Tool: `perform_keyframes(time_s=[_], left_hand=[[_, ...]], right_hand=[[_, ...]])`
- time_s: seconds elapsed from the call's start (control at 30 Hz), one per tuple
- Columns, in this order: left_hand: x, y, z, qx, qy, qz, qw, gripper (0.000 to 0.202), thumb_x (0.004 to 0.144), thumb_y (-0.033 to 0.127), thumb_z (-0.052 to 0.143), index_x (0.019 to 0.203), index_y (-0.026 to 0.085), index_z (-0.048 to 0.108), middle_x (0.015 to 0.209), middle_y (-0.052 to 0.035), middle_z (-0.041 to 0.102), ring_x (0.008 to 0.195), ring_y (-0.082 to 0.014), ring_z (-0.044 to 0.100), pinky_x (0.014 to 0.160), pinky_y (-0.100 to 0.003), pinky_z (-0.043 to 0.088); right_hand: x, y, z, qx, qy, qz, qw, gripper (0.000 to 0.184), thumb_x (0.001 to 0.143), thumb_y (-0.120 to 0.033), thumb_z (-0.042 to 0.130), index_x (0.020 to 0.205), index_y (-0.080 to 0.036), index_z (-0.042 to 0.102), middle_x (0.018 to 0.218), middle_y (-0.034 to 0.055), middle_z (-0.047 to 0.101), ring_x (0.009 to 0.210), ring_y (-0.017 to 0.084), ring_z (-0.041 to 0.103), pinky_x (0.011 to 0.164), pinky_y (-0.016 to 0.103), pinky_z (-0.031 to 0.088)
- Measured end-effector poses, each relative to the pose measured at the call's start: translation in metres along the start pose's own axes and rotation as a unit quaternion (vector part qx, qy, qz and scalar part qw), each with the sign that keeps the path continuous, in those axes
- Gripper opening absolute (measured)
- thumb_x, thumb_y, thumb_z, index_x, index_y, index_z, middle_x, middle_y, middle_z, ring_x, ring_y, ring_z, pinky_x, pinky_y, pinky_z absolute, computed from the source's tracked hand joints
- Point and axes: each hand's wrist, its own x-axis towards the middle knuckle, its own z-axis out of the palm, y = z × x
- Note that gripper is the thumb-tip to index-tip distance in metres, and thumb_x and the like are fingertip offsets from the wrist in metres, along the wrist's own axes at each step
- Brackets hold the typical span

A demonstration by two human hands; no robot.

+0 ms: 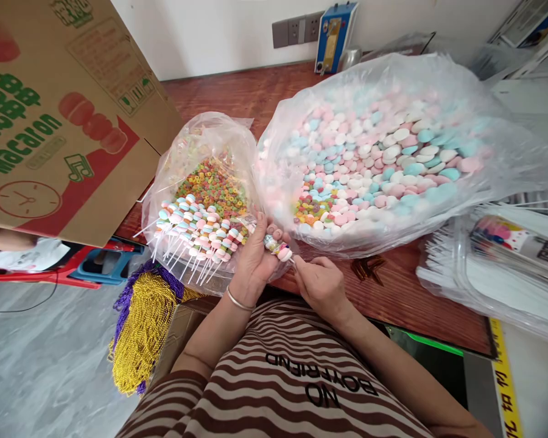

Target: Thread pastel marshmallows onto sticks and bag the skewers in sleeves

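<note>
My left hand point(254, 258) is closed around the candy end of a candy skewer point(278, 247), pastel pieces threaded on a thin white stick. My right hand point(320, 283) pinches the stick's lower end just to the right. Both hands sit at the near edge of a wooden table point(395, 292), above my striped shirt. Just left of my left hand lies a pile of finished skewers point(198, 234) in an open clear bag with small coloured ring candies point(217, 182). Behind my hands is a large clear bag of pink, white and blue round candies point(383, 158).
A "Macaron" cardboard box point(59, 115) stands at the left. Gold and purple bead strings point(144, 328) hang off the table edge below the skewer bag. Clear packaging sleeves point(497, 267) are stacked at the right. A blue device point(334, 33) and wall sockets are at the back.
</note>
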Motion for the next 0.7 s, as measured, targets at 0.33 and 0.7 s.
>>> perform_keyframes(time_s=[0.33, 0.7], left_hand=[[-0.005, 0.001, -0.005, -0.010, -0.056, 0.047, 0.997, 0.017, 0.095, 0.034, 0.068, 0.086, 0.019, 0.064, 0.066, 0.0062, 0.051, 0.058, -0.0061, 0.055, 0.071, -0.022, 0.056], [0.005, 0.005, -0.007, -0.035, 0.023, 0.025, 0.999, 0.024, 0.090, 0.031, 0.075, 0.080, 0.016, 0.058, 0.058, 0.0091, 0.043, 0.047, -0.0029, 0.045, 0.056, -0.014, 0.048]], right_hand=[[0.009, -0.020, 0.002, 0.647, -0.095, 0.349, 0.672, 0.029, 0.093, -0.046, 0.064, 0.082, -0.018, 0.065, 0.038, -0.0154, 0.030, 0.030, 0.004, 0.017, 0.045, 0.023, 0.040], [-0.008, 0.000, -0.001, -0.171, 0.041, -0.139, 0.974, 0.029, 0.102, -0.014, 0.051, 0.128, -0.010, 0.063, 0.077, 0.0066, 0.072, 0.067, 0.016, 0.061, 0.071, 0.033, 0.043]])
